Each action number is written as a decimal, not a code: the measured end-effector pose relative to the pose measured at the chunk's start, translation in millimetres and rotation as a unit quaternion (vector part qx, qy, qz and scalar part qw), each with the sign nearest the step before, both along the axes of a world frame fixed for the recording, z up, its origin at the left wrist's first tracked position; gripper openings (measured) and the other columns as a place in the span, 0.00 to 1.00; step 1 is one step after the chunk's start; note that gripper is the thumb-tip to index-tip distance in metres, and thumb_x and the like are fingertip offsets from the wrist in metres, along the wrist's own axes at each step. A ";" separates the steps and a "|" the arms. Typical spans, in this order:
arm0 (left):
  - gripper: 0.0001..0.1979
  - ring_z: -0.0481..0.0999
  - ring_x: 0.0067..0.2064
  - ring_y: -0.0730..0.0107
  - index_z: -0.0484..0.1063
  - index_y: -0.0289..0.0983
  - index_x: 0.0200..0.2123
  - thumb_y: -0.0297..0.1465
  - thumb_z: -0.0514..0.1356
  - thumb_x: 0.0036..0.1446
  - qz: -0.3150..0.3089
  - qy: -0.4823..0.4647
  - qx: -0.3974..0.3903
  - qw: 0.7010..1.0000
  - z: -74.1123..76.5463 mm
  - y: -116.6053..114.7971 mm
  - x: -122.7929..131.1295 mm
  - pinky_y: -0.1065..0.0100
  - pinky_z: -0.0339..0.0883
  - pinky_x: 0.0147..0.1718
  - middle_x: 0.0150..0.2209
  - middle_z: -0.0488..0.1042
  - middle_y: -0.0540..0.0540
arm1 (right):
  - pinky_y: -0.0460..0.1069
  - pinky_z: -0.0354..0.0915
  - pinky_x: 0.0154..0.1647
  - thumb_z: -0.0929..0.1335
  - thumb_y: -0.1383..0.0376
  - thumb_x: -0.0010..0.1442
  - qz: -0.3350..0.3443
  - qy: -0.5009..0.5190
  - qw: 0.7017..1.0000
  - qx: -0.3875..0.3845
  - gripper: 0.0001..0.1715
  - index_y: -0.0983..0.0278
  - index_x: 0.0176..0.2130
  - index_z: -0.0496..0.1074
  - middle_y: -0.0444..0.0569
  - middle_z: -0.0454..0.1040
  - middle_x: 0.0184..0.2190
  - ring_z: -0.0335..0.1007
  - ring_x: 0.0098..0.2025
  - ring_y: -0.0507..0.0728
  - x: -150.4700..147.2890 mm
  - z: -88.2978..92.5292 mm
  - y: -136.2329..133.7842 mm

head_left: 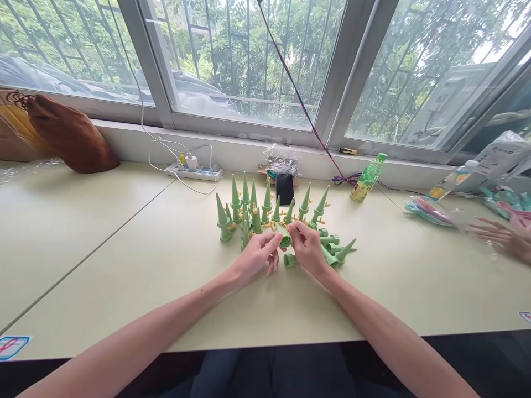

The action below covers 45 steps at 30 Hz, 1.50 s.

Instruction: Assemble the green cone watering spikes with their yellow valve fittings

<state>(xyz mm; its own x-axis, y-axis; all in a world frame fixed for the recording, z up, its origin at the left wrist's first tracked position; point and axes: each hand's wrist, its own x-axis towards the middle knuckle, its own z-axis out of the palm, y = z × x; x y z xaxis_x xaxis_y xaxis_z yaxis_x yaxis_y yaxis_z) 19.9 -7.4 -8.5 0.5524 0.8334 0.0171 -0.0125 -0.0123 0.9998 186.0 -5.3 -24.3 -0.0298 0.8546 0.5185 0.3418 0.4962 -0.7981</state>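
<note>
My left hand (258, 255) and my right hand (306, 246) meet over the middle of the pale table (124, 265). Together they pinch one green plastic cone spike (284, 236), its wide end facing me. Behind them several green cone spikes (249, 213) stand upright, with small yellow parts (270, 224) among them. More green spikes (335, 247) lie on their sides just right of my right hand. A short green piece (289, 260) lies between my wrists.
A black phone (284, 189) lies behind the spikes. A power strip (194, 172) with cables, a green bottle (367, 178) and a brown bag (68, 135) sit along the window sill. Another person's hand (500, 236) rests at the right near plastic packets (427, 210).
</note>
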 end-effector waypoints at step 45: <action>0.30 0.63 0.14 0.76 0.72 0.33 0.27 0.53 0.48 0.63 0.062 0.063 0.036 0.995 0.5 0.2 2.0 0.71 0.57 0.16 0.17 0.69 0.50 | 0.46 0.52 0.23 0.61 0.55 0.68 0.003 0.021 1.000 0.007 0.17 0.62 0.30 0.63 0.41 0.59 0.22 0.51 0.23 0.49 -0.6 3.3 -2.8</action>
